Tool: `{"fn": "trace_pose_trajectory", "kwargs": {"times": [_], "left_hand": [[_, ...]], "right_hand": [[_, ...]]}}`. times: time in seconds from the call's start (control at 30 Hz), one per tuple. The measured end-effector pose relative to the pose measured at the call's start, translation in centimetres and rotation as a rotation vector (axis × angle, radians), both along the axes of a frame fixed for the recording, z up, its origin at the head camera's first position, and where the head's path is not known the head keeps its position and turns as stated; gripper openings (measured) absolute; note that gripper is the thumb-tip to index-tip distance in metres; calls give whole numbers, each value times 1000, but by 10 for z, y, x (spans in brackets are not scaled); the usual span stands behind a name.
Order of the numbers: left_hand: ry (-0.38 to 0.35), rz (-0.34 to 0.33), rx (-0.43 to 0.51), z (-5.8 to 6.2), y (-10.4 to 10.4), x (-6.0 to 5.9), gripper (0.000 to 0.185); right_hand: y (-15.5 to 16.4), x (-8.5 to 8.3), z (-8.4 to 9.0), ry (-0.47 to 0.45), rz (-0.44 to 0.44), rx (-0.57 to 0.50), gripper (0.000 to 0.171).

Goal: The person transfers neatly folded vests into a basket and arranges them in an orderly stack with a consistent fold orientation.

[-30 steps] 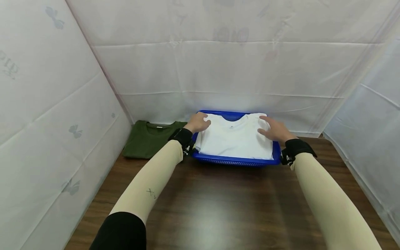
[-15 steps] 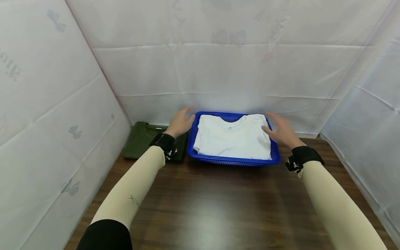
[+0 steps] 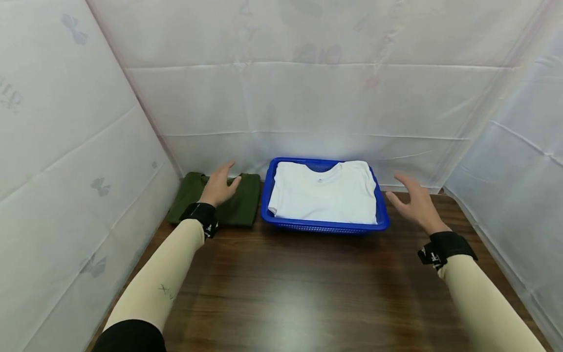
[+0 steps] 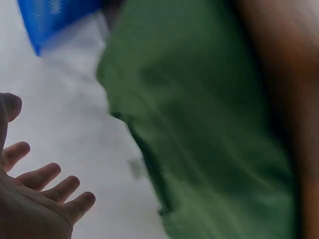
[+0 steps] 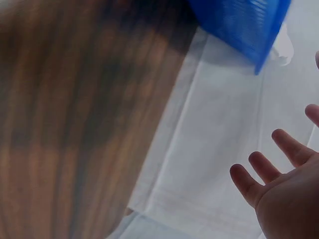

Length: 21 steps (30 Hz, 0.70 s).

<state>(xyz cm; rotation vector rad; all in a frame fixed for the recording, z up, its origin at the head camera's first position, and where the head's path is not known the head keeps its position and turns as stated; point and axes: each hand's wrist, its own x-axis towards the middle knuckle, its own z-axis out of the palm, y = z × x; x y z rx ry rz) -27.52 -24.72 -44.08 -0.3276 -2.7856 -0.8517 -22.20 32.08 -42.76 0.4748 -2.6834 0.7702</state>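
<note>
A folded white T-shirt [image 3: 325, 192] lies in a blue plastic basket [image 3: 323, 227] at the back of the wooden table. To its left a folded green T-shirt [image 3: 239, 205] [image 4: 209, 149] lies flat on the table. My left hand [image 3: 218, 186] [image 4: 35, 199] hovers over the green shirt with its fingers spread and holds nothing. My right hand [image 3: 415, 201] [image 5: 284, 194] is open in the air just right of the basket [image 5: 239, 22], fingers spread, touching nothing.
The dark wooden table [image 3: 299, 293] is closed in by white sheet walls [image 3: 308, 98] at the back and both sides. The green shirt lies close to the left wall. Bare tabletop stretches in front of the basket.
Both hands have lifted off the white shirt and moved apart. The left hand has swung left over the green shirt. The right hand has drawn back to the right of the basket.
</note>
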Motion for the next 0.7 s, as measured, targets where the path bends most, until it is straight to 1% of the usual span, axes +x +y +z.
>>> {"fn": "trace_pose_trajectory", "kwargs": {"times": [0.17,0.27,0.4,0.53,0.63,0.7], "left_hand": [[27,49,-93,-18,-24,6,70],[37,70,-157,-26,-35,10,73],[-6,117,-238,-31,-47,15,76],[-83,165,-303,-35,-59,20,79],[-134,189,-358,-39,-66,24,81],[-149,196,-390,-40,-70,27,83]], "right_hand": [[11,11,-15,18,-33,0,62],[16,17,-21,13,-62,0,61],[25,25,-26,-20,-88,0,62],[30,32,-28,-98,-123,-5,63],[30,36,-30,-146,-142,-2,63],[31,37,-32,-166,-148,0,63]]}}
